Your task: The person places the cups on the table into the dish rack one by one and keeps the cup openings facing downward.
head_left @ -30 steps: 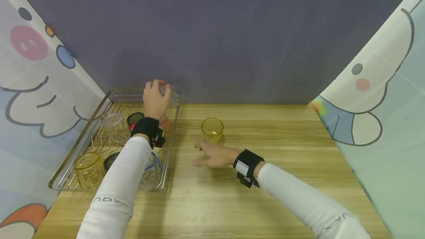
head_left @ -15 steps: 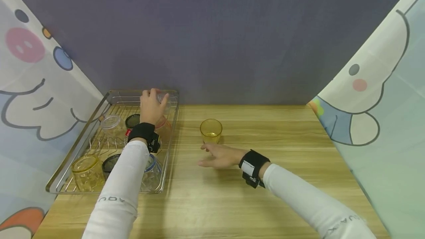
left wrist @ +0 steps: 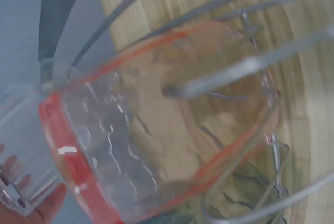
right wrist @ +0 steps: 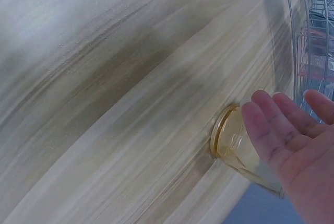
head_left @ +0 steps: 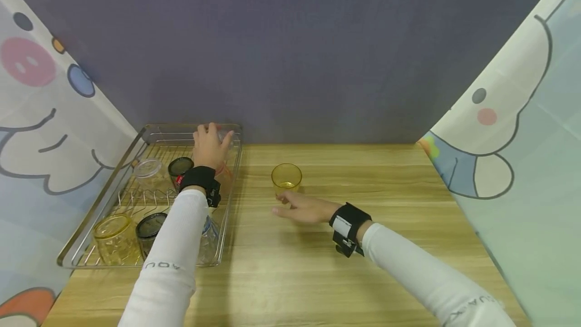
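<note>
In the head view my left hand (head_left: 210, 149) is over the far right corner of a wire dish rack (head_left: 230, 206), fingers down. The left wrist view shows its thumb and fingers around a clear glass cup (left wrist: 26, 130); some fingers show through the glass. Close by stands a red-rimmed clear cup (left wrist: 156, 125), partly hidden by my wrist in the head view. My right hand (head_left: 306, 208) is held just in front of a yellow glass cup (head_left: 287, 177) on the wooden table. Its fingers are extended, and in the right wrist view they overlap the cup; contact is unclear.
The rack also holds a clear cup (head_left: 150, 173), a dark cup (head_left: 180, 169) with a red mark, a yellow cup (head_left: 117, 241), another dark cup (head_left: 150, 228) and a blue-rimmed cup (head_left: 209, 241). A dark grey wall (head_left: 317, 64) stands behind the wooden table (head_left: 363, 175).
My left hand has lowered the clear cup into the rack's far right corner. The right hand has shifted slightly relative to the yellow cup and stays in front of it.
</note>
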Tool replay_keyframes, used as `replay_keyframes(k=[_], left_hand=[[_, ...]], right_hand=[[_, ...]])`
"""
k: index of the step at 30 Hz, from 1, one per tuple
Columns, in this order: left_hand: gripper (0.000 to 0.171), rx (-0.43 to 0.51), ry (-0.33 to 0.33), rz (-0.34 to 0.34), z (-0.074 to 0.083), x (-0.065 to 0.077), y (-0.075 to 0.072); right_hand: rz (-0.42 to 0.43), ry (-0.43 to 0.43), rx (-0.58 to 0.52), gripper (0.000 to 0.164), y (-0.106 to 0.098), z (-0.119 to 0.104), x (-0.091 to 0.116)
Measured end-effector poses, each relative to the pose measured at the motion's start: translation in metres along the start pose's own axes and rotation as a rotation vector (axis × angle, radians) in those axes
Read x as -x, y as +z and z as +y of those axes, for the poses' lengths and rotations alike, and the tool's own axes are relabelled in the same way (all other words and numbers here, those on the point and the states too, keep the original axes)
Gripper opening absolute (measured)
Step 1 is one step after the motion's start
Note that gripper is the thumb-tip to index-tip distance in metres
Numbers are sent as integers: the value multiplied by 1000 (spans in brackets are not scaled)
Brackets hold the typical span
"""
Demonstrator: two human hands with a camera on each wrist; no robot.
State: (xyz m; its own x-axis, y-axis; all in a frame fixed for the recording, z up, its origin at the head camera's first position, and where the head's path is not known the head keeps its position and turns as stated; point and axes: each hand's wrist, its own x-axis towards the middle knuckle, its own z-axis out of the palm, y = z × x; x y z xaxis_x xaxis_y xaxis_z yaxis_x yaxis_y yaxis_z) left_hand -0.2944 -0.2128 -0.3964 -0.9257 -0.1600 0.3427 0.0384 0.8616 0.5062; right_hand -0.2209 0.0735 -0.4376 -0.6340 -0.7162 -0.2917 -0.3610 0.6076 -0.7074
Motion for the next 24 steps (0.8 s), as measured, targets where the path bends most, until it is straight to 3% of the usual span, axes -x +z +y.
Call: replay_keyframes(k=[6, 15, 21, 24], left_hand=[[54, -60, -40, -57, -4, -9, 9], [59, -89, -83, -165, -12, -7, 13], [70, -72, -81, -114, -18, -8, 19], [78, -80, -93, -128, -19, -8, 19]], right_hand=[[17, 4, 7, 74, -1, 0, -1], [30, 14, 13, 73, -1, 10, -1], [31, 22, 6, 75, -3, 14, 3], [39, 30, 5, 75, -4, 15, 5]])
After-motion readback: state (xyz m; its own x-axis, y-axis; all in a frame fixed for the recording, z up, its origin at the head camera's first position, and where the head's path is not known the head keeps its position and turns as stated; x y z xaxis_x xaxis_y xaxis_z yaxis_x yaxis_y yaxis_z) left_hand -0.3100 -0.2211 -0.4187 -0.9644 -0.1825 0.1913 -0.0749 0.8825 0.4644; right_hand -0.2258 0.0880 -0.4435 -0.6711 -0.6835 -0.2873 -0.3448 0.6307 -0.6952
